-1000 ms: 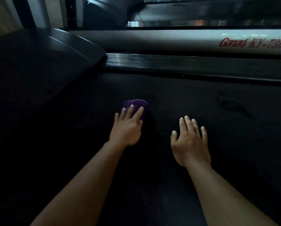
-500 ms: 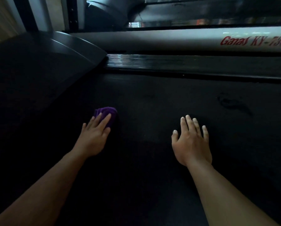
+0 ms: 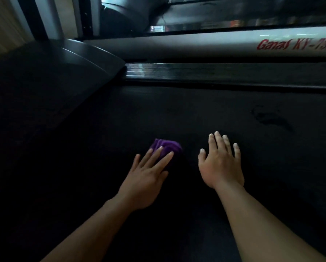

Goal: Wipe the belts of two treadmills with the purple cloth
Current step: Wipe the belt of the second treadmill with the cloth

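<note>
Your left hand (image 3: 146,183) presses flat fingers on the purple cloth (image 3: 166,147), your right hand (image 3: 220,163) spread beside it on the belt (image 3: 196,110).

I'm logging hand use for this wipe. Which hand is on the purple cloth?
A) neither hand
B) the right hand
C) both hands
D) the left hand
D: the left hand presses straight fingers on the purple cloth, while the right hand lies flat on the bare belt beside it.
</note>
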Demonstrator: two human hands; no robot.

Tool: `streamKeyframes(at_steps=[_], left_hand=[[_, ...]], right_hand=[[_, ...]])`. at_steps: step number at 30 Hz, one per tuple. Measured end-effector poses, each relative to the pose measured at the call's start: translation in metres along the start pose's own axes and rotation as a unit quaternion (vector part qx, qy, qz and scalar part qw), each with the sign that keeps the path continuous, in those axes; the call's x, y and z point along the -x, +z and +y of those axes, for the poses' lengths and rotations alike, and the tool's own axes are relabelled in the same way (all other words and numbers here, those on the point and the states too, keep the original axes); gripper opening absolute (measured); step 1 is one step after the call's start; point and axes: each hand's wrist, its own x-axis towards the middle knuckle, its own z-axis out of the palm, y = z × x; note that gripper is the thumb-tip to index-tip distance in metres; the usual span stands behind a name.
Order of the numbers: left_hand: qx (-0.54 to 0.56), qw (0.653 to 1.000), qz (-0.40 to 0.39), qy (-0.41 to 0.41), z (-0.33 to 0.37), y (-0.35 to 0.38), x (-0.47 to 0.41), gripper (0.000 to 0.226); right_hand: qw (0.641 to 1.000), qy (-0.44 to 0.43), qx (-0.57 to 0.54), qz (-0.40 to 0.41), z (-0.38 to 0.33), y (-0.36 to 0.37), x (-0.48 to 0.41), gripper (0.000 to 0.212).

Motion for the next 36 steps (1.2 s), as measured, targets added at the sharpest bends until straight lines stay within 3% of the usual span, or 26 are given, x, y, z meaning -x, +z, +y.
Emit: streamKeyframes(at_steps=[6,10,15,20,22,26,29,32,36], left_hand=[[0.02,0.987,0.049,-0.153,-0.074,-0.011,-0.002,0.054],[0.027,0.973,0.069,-0.219,-0.07,-0.021,-0.049,0.057],[0.01,0.987,0.057,-0.147,-0.007,-0.013,-0.064,0.058],[-0.002,0.999,0.033,-0.03,0.024,0.013,0.012,0.056],[-0.003,0.998,0.036,-0.05,0.008,0.016,0.035,0.057],[0.023,0.977,0.06,-0.202,-0.027,0.004,0.027,0.057],[0.038,0.96,0.064,-0.271,-0.023,-0.004,-0.004,0.057],[0.03,0.966,0.062,-0.251,0.009,-0.003,-0.031,0.058],[0.019,0.99,0.05,-0.134,0.087,0.019,-0.037,0.058]], right_hand=[[1.0,-0.001,0.006,-0.003,0.001,0.001,0.0,0.063],[1.0,-0.001,-0.008,-0.005,0.001,0.001,0.001,0.063],[1.0,-0.005,-0.009,-0.013,0.001,0.001,-0.002,0.064],[1.0,-0.019,-0.007,-0.019,0.001,-0.001,0.0,0.062],[0.999,-0.025,-0.015,-0.03,0.003,-0.002,0.001,0.061],[0.996,-0.045,-0.047,-0.059,0.008,-0.01,-0.001,0.061],[0.987,-0.07,-0.093,-0.107,0.022,-0.022,-0.004,0.059],[0.97,-0.075,-0.198,-0.122,0.042,-0.042,0.005,0.048],[0.97,-0.087,-0.222,-0.049,0.077,-0.056,0.05,0.034]])
